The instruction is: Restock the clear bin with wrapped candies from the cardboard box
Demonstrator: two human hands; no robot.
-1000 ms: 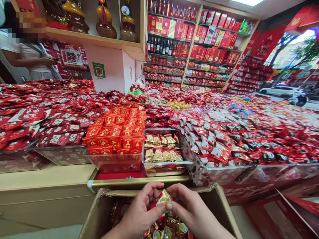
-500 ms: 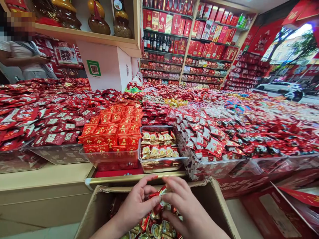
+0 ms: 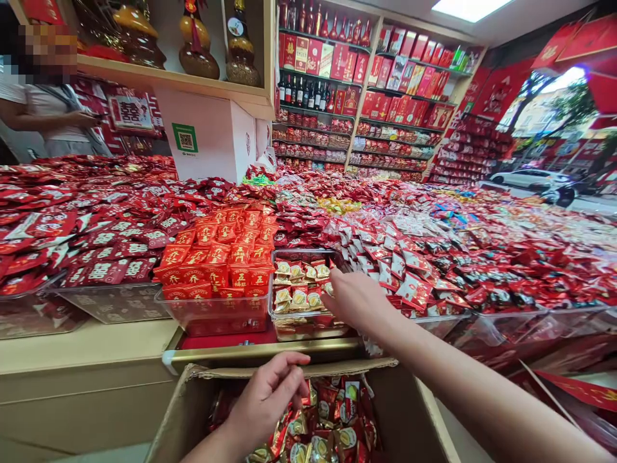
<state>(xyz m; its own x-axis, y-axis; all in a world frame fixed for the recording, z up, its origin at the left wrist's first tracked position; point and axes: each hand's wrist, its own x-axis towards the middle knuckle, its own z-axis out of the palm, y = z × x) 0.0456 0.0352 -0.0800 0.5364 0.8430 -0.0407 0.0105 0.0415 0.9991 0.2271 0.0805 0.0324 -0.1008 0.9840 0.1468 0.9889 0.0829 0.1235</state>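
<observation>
While left hand [image 3: 270,399] grips candies [image 3: 332,418], open right hand [image 3: 354,299] overhangs tray rim [image 3: 308,319].

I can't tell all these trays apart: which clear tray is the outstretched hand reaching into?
The right hand is over the clear tray of gold-and-red candies, just right of the orange-red packets. It is the only tray showing gold wrappers.

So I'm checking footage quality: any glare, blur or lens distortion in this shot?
Head view: wide-angle bending bows the shelves and counter edge; the ceiling light and doorway are blown out; the right hand over the clear bin looks slightly soft; the left hand in the box is sharp.
</observation>
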